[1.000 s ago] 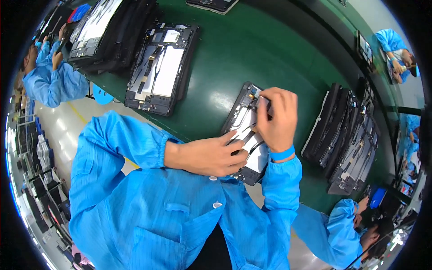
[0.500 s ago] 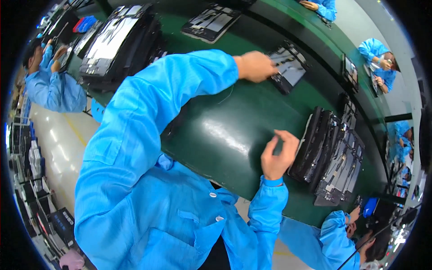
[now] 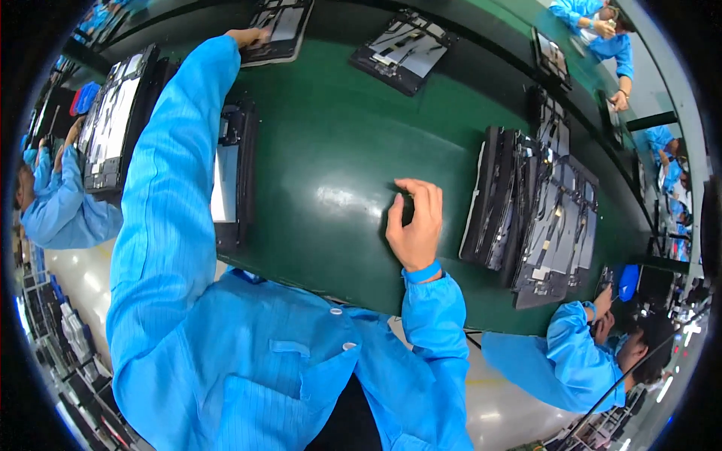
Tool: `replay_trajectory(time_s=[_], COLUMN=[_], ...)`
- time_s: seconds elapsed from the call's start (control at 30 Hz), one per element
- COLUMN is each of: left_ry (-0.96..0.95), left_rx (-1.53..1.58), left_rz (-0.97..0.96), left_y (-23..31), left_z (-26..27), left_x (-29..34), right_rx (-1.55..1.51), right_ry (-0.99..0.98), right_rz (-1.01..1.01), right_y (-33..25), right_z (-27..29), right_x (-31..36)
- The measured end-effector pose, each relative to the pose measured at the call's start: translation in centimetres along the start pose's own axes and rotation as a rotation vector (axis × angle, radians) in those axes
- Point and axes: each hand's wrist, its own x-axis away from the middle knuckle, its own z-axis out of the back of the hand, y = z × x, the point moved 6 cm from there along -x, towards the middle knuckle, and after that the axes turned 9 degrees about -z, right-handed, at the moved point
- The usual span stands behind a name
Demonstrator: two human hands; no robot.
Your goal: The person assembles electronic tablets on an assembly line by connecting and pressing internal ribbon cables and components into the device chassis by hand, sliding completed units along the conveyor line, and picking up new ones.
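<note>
My left hand (image 3: 249,36) is stretched to the far left of the green table, its fingers closed over the left edge of an opened tablet (image 3: 286,22) with a dark frame and bright inner plate. Its thumb is hard to make out. Over the middle of the table hovers my right hand (image 3: 420,225), fingers curved and apart from the thumb, holding nothing. To its right lean several opened tablets in a stack (image 3: 549,218), ribbon cables showing. Another opened tablet (image 3: 404,51) lies alone at the back, inner side up.
Beside my left sleeve stand black-edged devices (image 3: 239,177), partly hidden. A further tablet stack (image 3: 120,124) rises at the far left. One co-worker (image 3: 587,353) sits at the lower right, another (image 3: 64,199) at the left; more people work behind the dark rail.
My left hand has left the lone tablet and moved left to the other one at the back. My right hand has shifted away from the stack. The whole view has turned somewhat.
</note>
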Motion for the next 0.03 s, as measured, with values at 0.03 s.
replay_trajectory(time_s=[0.03], left_ry=[0.093], left_rx=[0.17], left_rz=[0.168], left_y=[0.5], left_z=[0.36], left_x=[0.33], right_rx=[-0.024], right_ry=[-0.001], right_rz=[0.01], right_y=[0.34], right_z=[0.07], right_x=[0.13])
